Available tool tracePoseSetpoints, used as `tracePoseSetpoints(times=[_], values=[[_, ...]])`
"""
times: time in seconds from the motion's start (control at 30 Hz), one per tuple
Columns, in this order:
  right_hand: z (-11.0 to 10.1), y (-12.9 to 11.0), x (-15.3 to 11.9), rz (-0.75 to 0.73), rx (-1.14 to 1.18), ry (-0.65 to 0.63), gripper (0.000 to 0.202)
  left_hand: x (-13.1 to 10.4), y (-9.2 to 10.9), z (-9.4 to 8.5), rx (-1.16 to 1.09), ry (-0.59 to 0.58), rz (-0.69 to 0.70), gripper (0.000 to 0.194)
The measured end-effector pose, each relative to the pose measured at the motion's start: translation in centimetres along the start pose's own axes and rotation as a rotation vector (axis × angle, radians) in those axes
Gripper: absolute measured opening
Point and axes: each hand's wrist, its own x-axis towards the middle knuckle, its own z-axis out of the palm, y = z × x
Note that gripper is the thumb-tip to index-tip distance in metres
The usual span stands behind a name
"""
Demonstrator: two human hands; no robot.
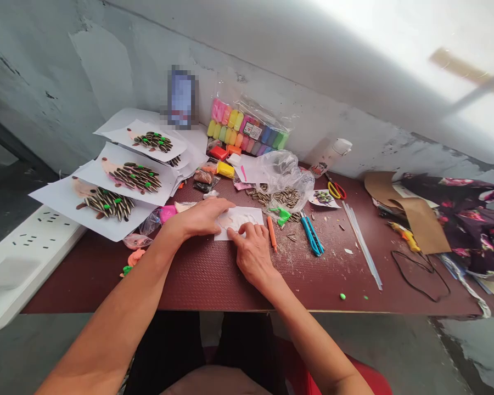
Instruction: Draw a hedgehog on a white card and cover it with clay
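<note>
A small white paper card (252, 214) lies on the dark red table in front of me. On it a pale, thin patch (237, 221), perhaps flattened clay, shows partly between my hands. My left hand (203, 215) rests at the card's left edge, fingers stretched out flat and holding nothing. From the near side, my right hand (253, 251) presses its fingertips onto the pale patch, thumb and fingers apart. Just right of the card lie an orange pen-like stick (271, 233) and a blue utility knife (312, 235). A green clay lump (281, 215) sits beyond them.
Sunflower seeds (286, 196) spill from a clear plastic bag (286, 167). Seed-and-clay hedgehog pictures (134, 180) are stacked at left, near a white power strip (28, 247). Coloured clay packs (247, 129) lean on the wall. Scissors (336, 190), clear sticks (362, 247) and a glue gun (405, 236) lie right.
</note>
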Motion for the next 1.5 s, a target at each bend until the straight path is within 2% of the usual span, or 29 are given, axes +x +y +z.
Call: tracePoseSetpoints(times=[0.2, 0.4, 0.73, 1.0, 1.5], values=[[0.18, -0.27, 0.18, -0.017, -0.007, -0.016, 0.044, 0.05, -0.3, 0.18, 0.001, 0.01, 0.015, 0.072], [0.11, 0.0, -0.02, -0.032, 0.003, 0.022, 0.043, 0.11, -0.72, 0.44, -0.013, 0.021, 0.036, 0.073], [0.1, -0.07, 0.48, -0.029, 0.06, -0.036, 0.045, 0.11, -0.55, 0.38, -0.008, 0.013, 0.026, 0.072], [0.35, -0.1, 0.39, -0.032, 0.058, 0.024, 0.046, -0.1, -0.02, 0.15, -0.006, 0.012, 0.001, 0.071], [0.86, -0.01, 0.34, -0.02, 0.057, 0.042, 0.047, 0.03, -0.16, 0.33, 0.011, 0.016, -0.003, 0.072]])
